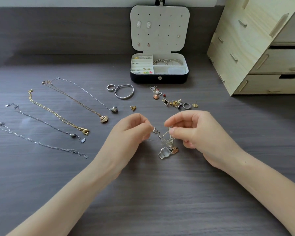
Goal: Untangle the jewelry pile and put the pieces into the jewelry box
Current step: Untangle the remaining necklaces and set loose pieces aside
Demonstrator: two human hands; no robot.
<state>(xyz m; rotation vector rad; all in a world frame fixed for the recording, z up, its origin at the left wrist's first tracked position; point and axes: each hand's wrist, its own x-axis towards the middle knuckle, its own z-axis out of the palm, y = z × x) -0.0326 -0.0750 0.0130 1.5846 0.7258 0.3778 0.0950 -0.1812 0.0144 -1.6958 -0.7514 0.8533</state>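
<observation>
The tangle (165, 138) of thin silver chain is held up between both hands, just over the table (143, 201) and dead centre in front of the person. The left hand (131, 132) has its fingers curled in, thumb and forefinger pinching a strand on the knot's 9 o'clock side. The right hand (194, 132) is curled the same way, pinching at about 1 o'clock. A clear pendant (164, 152) and a rose-gold pendant (174, 150) dangle at 6 o'clock; can't tell if they touch the wood.

My take on doing this bit well: don't pull the two pinches apart, that'd likely just tighten it. Better to loosen the middle, work out which strand carries which pendant, and feed that one back through its loop. Laying it flat might help too, since the hanging pendants look like they drag the knot shut.

Around it:
- Five necklaces (57, 114) are laid out straight from 9 to 11 o'clock.
- A bangle (123, 97) and a ring (108, 88) sit at 11.
- A gold stud (132, 107) is just past the left knuckles.
- A loose pile (174, 102) of earrings is at 12 to 1.

The jewelry box (143, 78) sits open at 12, beyond the pile, so the pile lies right on the path to it. The wooden drawer unit (245, 48) at 2 is well apart.
</observation>
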